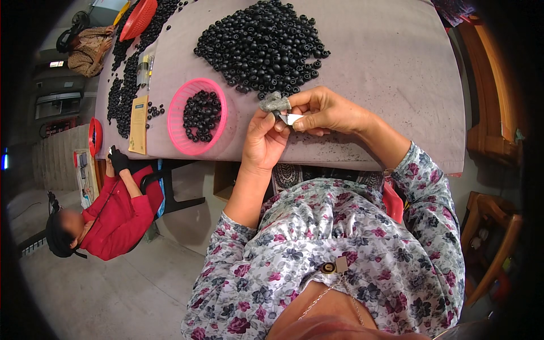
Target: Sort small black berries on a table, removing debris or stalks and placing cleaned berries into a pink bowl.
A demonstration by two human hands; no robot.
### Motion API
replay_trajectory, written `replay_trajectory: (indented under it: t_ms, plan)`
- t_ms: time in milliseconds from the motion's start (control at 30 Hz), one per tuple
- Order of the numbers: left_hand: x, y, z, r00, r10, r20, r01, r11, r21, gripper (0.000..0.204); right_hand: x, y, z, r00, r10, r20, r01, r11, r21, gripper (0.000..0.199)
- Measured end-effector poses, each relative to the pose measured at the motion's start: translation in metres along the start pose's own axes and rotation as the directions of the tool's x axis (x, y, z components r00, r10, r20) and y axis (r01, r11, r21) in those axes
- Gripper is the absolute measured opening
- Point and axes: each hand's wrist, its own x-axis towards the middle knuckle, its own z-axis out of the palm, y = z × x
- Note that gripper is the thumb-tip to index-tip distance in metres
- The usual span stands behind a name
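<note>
My left hand (265, 143) is closed on a small black round piece (277, 113), pinched at the fingertips near the table's front edge. My right hand (328, 112) meets it from the right, gripping a small blade with a white-wrapped handle (293, 119); its dark tip is against or very close to the piece. A grey finger wrap (274, 102) covers fingertips where both hands meet; which hand it belongs to is hard to tell. Just beyond lies a large heap of black round pieces (260, 48), many with a hole. Left of my hands stands a pink plastic basket (221, 122) containing similar pieces.
The table has a greyish cloth (385, 73) with dark crumbs near my hands. Farther left lie a tan packet (138, 126), more black pieces (116, 105) and a red basket (137, 20). A person in red (122, 218) sits at left; another (89, 54) is beyond. Wooden furniture (492, 85) stands right.
</note>
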Motion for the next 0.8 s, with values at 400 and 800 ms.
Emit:
replay_trajectory:
  t_ms: [400, 800]
  plan:
    - [0.0000, 0.0000, 0.0012, 1.000, 0.002, -0.003, -0.002, 1.000, 0.016, 0.022, -0.0006, -0.0010, 0.0001, 1.000, -0.004, 0.001, 0.004, 1.000, -0.015, 0.026]
    - [-0.0004, 0.0002, -0.0050, 0.999, -0.003, 0.054, 0.002, 1.000, 0.021, 0.026, 0.0001, 0.0031, -0.0020, 1.000, -0.002, 0.012, 0.002, 1.000, 0.011, 0.026]
